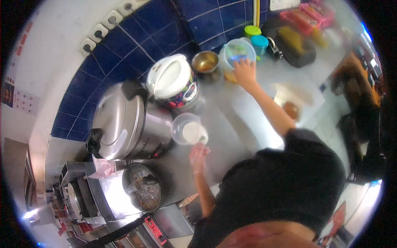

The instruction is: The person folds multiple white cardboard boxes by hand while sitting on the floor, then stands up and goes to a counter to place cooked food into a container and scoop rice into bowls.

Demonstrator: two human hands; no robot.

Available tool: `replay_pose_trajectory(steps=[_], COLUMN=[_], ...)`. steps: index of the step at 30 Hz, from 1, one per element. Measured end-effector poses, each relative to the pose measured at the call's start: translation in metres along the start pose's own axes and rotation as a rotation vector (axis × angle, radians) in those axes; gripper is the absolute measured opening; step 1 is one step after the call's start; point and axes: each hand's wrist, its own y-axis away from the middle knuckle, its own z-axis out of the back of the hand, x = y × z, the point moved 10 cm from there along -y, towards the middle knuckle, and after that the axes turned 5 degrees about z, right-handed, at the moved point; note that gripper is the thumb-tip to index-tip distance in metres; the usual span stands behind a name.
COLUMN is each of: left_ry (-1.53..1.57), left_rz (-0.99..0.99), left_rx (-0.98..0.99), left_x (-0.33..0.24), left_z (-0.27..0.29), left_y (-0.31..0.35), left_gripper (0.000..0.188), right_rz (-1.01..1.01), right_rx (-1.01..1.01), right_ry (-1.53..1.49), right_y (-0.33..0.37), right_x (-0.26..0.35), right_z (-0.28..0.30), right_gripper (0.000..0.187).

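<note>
My right hand (245, 73) reaches to the far side of the counter, at the near rim of a tall clear plastic tub (239, 47). Its fingers bend over into the tub beside something blue, and the fingertips are hidden. Closer in, my left hand (199, 156), seemingly in a thin clear glove, hovers by a clear round bowl (178, 129) holding something white. Blur hides whether its fingers are apart or pressed together. A small white object (203, 134) sits against the bowl's right side, just beyond the left fingers.
A large steel cooker (120, 120) and a white rice cooker (171, 78) line the left. Beyond them stands a brass-coloured bowl (205, 62). Lidded tubs (259, 43), a black bag (293, 51) and pink baskets (304, 20) sit farther right. A dark pan (142, 188) is at lower left.
</note>
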Motion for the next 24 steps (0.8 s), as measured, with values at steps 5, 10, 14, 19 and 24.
replay_pose_trajectory(steps=[5, 10, 14, 19, 24], left_ry=[0.083, -0.368, -1.009, -1.301, -1.632], left_rz=[-0.384, -0.498, -0.978, -1.022, -0.846], left_rx=[0.366, 0.313, 0.084, 0.07, 0.039], left_x=[-0.052, -0.086, -0.144, -0.148, -0.143], left_z=[-0.123, -0.226, -0.311, -0.362, -0.368], left_y=[-0.052, -0.098, -0.092, -0.126, -0.14], left_gripper=[0.037, 0.046, 0.052, 0.053, 0.046], right_rz=[0.22, 0.129, 0.162, 0.146, 0.13], right_rx=[0.078, 0.009, -0.254, -0.199, 0.069], right_ry=[-0.065, -0.253, -0.213, -0.133, -0.041], right_y=[-0.01, -0.026, -0.02, -0.008, 0.005], right_x=[-0.001, -0.064, -0.119, -0.165, -0.176], right_z=[-0.017, 0.035, 0.085, 0.088, 0.035], right_gripper=[0.028, 0.017, 0.012, 0.011, 0.015])
